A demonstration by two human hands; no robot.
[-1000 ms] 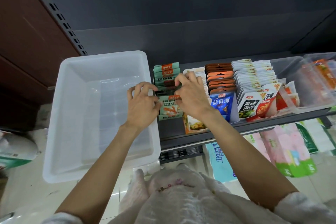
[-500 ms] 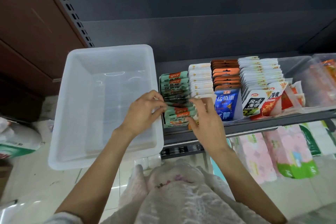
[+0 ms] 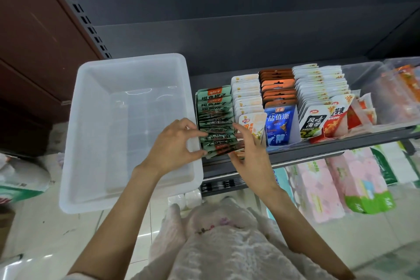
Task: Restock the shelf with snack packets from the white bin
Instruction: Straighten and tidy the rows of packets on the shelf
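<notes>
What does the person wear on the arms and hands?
Both forearms are bare. The left hand and right hand have no gloves, rings or watch. Pale, fluffy white sleeves begin near the elbows, matching the white top with small embroidery.

White bin (image 3: 91,134): translucent plastic, smooth, slight gloss w/ light glints on the floor of it. Green snack packets (image 3: 214,120): glossy printed foil/plastic film, crinkled. Blue packet (image 3: 279,125): same glossy film. Shelf (image 3: 318,150): dark matt painted metal; perforated upright (image 3: 75,7) metal too. Floor tiles (image 3: 34,245): glossy, reflective. Garment (image 3: 227,252): pale fuzzy cloth, rough texture.
</notes>
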